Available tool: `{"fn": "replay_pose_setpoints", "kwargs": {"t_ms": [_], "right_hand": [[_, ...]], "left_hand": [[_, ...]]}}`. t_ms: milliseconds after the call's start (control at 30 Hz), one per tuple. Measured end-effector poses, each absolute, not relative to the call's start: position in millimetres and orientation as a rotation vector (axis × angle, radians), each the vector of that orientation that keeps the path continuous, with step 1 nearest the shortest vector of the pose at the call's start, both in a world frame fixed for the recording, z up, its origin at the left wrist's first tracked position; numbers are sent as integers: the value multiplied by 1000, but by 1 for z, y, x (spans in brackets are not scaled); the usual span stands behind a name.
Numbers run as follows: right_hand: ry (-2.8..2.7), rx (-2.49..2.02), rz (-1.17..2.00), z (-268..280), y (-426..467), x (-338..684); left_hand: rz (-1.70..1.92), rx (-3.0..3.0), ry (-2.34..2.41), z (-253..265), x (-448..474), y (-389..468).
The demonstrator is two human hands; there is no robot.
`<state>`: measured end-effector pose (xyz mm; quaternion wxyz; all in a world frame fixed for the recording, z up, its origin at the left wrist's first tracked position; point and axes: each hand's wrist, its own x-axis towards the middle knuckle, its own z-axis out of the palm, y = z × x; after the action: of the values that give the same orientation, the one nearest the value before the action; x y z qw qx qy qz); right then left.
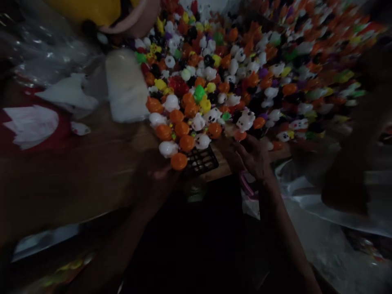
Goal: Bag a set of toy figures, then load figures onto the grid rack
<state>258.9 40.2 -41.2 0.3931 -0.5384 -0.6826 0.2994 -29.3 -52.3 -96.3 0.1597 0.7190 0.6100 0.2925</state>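
Note:
A black grid tray (203, 160) lies at the table's front edge, with small orange and white toy figures standing in rows on it. At its near left corner is my left hand (163, 175), dark and partly hidden, seemingly gripping the tray beside an orange toy (179, 161). My right hand (255, 159) is right of the tray, fingers bent, with a small orange toy (240, 135) at the fingertips. Just above them is a white toy figure with black spots (246, 120); whether it is joined to the orange one I cannot tell.
Behind the tray rises a big heap of colourful toy figures (254, 61). To the left are a white block-like bundle (126, 85), clear plastic bags (55, 57) and a red item with white paper (32, 124). A pink-rimmed object (249, 188) hangs below the table edge.

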Motion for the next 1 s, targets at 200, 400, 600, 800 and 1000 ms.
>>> {"fn": "replay_pose_setpoints", "kwargs": {"t_ms": [200, 400, 600, 800, 1000], "right_hand": [[-1545, -1374, 994, -66, -25, 215], [-1442, -1304, 945, -70, -35, 178], [-1359, -1281, 932, -85, -25, 157], [-1452, -1240, 865, -93, -20, 164], [-1528, -1319, 750, -101, -22, 164]], "left_hand": [[870, 2020, 1835, -88, -23, -48], [884, 1953, 1789, -86, -23, -50], [951, 1905, 1738, -89, -21, -53], [927, 1944, 1725, -93, -20, -54], [923, 2027, 1700, -101, -24, -55]]}}
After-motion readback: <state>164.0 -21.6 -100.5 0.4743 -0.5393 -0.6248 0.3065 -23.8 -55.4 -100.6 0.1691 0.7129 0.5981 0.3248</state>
